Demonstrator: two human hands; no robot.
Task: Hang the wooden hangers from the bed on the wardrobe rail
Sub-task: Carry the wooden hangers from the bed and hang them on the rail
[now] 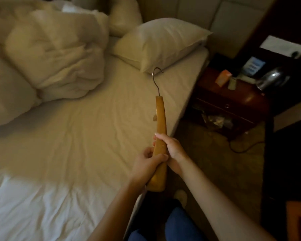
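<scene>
A wooden hanger (161,117) with a metal hook is held edge-on above the right edge of the bed (80,129), hook pointing away toward the pillow. My left hand (146,166) grips its lower part, fingers curled round the wood. My right hand (170,150) grips it just above, from the right side. A second wooden piece seems to peek out behind the hanger, so it may be more than one. The wardrobe rail is not in view.
A crumpled duvet (47,58) lies at the bed's far left and a pillow (162,44) at the head. A dark wooden nightstand (233,98) with small items stands right of the bed; a cable runs over the carpet (215,153). Dark furniture lines the right edge.
</scene>
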